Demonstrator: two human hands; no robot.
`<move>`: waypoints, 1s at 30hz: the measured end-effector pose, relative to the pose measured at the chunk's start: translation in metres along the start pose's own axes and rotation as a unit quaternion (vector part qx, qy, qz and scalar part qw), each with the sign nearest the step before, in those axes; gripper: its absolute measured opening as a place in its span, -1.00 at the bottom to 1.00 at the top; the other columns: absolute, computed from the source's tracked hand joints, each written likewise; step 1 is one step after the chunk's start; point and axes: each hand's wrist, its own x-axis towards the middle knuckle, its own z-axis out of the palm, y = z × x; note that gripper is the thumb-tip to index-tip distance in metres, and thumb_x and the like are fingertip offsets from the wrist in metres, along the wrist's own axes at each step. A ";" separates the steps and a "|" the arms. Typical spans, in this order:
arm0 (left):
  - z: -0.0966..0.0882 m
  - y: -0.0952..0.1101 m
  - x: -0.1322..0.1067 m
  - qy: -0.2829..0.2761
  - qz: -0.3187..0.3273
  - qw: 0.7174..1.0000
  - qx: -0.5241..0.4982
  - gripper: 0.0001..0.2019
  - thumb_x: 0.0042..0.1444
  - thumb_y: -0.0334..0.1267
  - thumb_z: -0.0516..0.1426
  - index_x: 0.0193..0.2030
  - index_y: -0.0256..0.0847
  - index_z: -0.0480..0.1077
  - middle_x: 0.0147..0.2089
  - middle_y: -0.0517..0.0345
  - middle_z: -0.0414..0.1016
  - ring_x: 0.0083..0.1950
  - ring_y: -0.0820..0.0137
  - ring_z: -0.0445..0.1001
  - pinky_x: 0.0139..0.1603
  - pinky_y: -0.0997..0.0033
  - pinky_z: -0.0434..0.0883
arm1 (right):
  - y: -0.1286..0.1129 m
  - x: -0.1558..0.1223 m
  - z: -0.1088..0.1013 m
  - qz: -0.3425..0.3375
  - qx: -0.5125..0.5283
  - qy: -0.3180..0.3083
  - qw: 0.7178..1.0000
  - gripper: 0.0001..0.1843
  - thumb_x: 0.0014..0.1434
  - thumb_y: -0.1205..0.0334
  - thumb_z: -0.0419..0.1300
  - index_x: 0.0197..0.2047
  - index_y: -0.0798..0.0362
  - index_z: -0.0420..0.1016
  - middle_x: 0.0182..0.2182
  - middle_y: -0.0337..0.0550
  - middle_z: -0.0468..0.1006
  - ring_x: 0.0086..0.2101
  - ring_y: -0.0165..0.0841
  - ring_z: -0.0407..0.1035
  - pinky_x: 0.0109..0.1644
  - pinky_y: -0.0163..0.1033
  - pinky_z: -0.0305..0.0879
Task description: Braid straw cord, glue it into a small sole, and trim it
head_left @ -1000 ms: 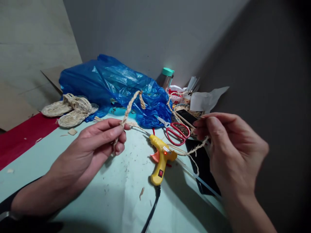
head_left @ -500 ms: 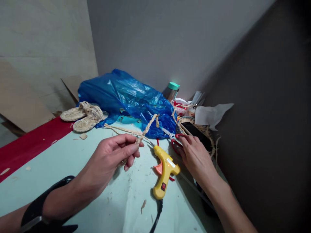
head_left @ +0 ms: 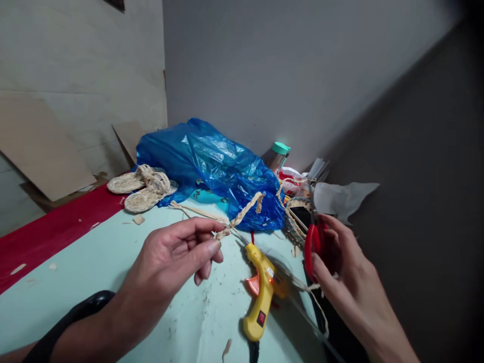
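Between thumb and fingers, my left hand (head_left: 181, 257) pinches a braided straw cord (head_left: 242, 212), whose free end sticks up to the right and bends over at the tip. My right hand (head_left: 351, 272) is closed around the red handles of a pair of scissors (head_left: 313, 247), blades pointing up and away. A yellow glue gun (head_left: 260, 292) lies on the table between the hands, its nozzle toward the cord and a small red light lit. Thin loose strands (head_left: 319, 297) hang below my right hand.
Two woven straw slippers (head_left: 145, 189) sit at the back left beside a crumpled blue plastic bag (head_left: 204, 161). Behind are a bottle with a green lid (head_left: 281, 148), a basket (head_left: 293, 219) holding a dark phone (head_left: 301, 216), and white paper (head_left: 340, 199). Straw scraps dot the pale table (head_left: 181, 322).
My right hand has picked the scissors up from beside the basket and drawn them to the right, blades raised. My left hand still holds the braid. The view has shifted slightly.
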 end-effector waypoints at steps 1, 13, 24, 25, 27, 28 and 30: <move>0.000 0.001 0.000 0.011 0.005 1.000 0.002 -0.87 0.12 -0.24 0.28 -0.18 -0.13 0.57 -0.44 0.21 0.56 -0.50 0.51 0.40 -0.51 0.62 0.36 | -0.006 -0.001 -0.003 -0.006 0.043 0.001 0.999 -0.47 0.28 0.09 0.11 0.27 0.04 0.23 -0.22 -0.06 0.56 -0.35 -0.28 0.52 -0.37 -0.29 0.46; 0.022 0.012 -0.012 0.167 -0.019 0.986 -0.005 -0.85 -0.18 -0.29 0.34 -0.37 -0.04 0.63 -0.61 0.32 0.47 -0.61 0.52 0.39 -0.58 0.61 0.37 | -0.052 -0.021 0.009 -0.180 0.024 -0.012 0.983 -0.54 0.20 0.09 0.25 0.13 0.00 0.32 -0.30 -0.08 0.50 -0.39 -0.25 0.47 -0.43 -0.27 0.42; 0.019 0.012 -0.009 0.094 -0.066 0.993 -0.024 -0.88 -0.16 -0.27 0.35 -0.40 -0.16 0.60 -0.60 0.21 0.53 -0.63 0.49 0.35 -0.59 0.52 0.37 | -0.051 -0.025 0.017 -0.228 -0.035 0.025 0.973 -0.37 0.22 0.36 0.17 0.36 0.08 0.25 -0.39 -0.12 0.55 -0.52 -0.33 0.42 -0.48 -0.25 0.28; 0.018 0.012 -0.009 0.090 -0.065 0.993 -0.027 -0.89 -0.16 -0.26 0.34 -0.41 -0.16 0.60 -0.61 0.21 0.53 -0.63 0.51 0.35 -0.59 0.54 0.36 | -0.051 -0.026 0.018 -0.224 -0.039 0.026 0.974 -0.36 0.23 0.38 0.17 0.37 0.06 0.24 -0.41 -0.14 0.55 -0.52 -0.33 0.42 -0.47 -0.25 0.28; 0.018 0.012 -0.009 0.087 -0.059 0.994 -0.028 -0.90 -0.16 -0.26 0.34 -0.42 -0.16 0.61 -0.60 0.20 0.54 -0.62 0.52 0.34 -0.60 0.58 0.33 | -0.052 -0.027 0.018 -0.222 -0.036 0.010 0.974 -0.35 0.23 0.39 0.17 0.38 0.07 0.22 -0.44 -0.15 0.54 -0.50 -0.32 0.44 -0.45 -0.25 0.30; 0.017 0.012 -0.009 0.087 -0.057 0.994 -0.027 -0.90 -0.16 -0.26 0.34 -0.42 -0.15 0.61 -0.59 0.20 0.54 -0.61 0.53 0.34 -0.60 0.59 0.32 | -0.051 -0.028 0.018 -0.226 -0.030 0.006 0.974 -0.35 0.23 0.40 0.17 0.38 0.07 0.21 -0.44 -0.16 0.54 -0.48 -0.31 0.46 -0.45 -0.26 0.31; 0.017 0.011 -0.009 0.090 -0.056 0.994 -0.024 -0.90 -0.16 -0.27 0.34 -0.42 -0.15 0.62 -0.58 0.19 0.55 -0.60 0.53 0.35 -0.60 0.60 0.32 | -0.049 -0.028 0.018 -0.239 -0.016 0.004 0.971 -0.33 0.23 0.40 0.17 0.39 0.09 0.20 -0.45 -0.16 0.54 -0.46 -0.29 0.48 -0.47 -0.27 0.32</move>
